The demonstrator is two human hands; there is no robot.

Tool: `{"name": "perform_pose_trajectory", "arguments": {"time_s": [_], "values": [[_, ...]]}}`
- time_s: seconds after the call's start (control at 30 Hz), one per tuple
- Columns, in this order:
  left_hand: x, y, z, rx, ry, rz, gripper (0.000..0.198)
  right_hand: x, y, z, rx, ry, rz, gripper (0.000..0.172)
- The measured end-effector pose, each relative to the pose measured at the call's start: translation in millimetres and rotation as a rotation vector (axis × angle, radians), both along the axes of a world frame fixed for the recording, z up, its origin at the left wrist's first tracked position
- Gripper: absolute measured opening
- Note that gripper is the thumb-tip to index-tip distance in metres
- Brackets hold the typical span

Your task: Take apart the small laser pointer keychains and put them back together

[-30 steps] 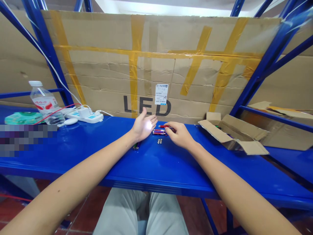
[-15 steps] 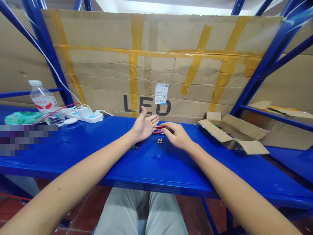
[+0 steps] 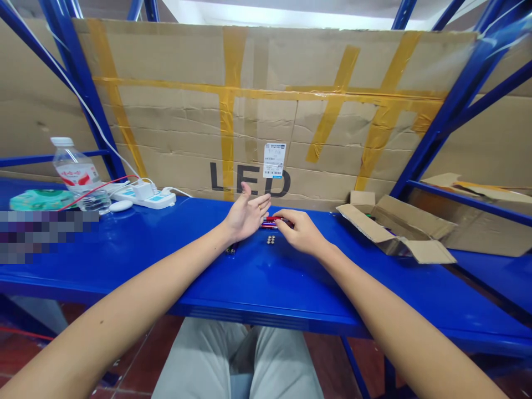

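Observation:
My left hand (image 3: 246, 217) is open, palm facing right, thumb up and fingers stretched toward my right hand. Its fingertips are close to the ends of several slim, shiny pen-like tubes (image 3: 270, 223), red and purple, lying side by side. My right hand (image 3: 303, 230) is curled over the other ends of these tubes, thumb in front and fingers behind. Just in front of them, several small silver button-like discs (image 3: 271, 240) sit grouped in a tight block. More pen-like tubes (image 3: 231, 250), dark in colour, poke out from beneath my left wrist, mostly hidden.
On the right of the blue table (image 3: 266, 288) stands an open cardboard box (image 3: 415, 219) with its flaps spread. At the left are a plastic bottle (image 3: 77, 174), a green packet (image 3: 39, 199) and a white power strip (image 3: 153, 198) with cables. A large cardboard sheet (image 3: 187, 127) rises behind.
Both hands stay almost in place. Under my right fingers the tubes have shifted slightly and look closer together. The camera view has moved a little.

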State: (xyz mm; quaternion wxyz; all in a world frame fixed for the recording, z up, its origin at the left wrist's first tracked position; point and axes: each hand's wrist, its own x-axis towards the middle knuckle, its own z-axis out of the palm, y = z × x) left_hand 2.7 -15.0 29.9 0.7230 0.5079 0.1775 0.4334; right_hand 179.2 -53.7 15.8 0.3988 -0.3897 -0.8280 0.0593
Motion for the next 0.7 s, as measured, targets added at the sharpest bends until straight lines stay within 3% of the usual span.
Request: {"name": "perform_pose_trajectory", "arguments": {"time_s": [0.7], "values": [[0.2, 5.7, -3.0, -0.019, -0.062, -0.065, 0.098, -1.6, -2.6, 2.5, -0.036, 0.004, -0.011, 0.024]]}}
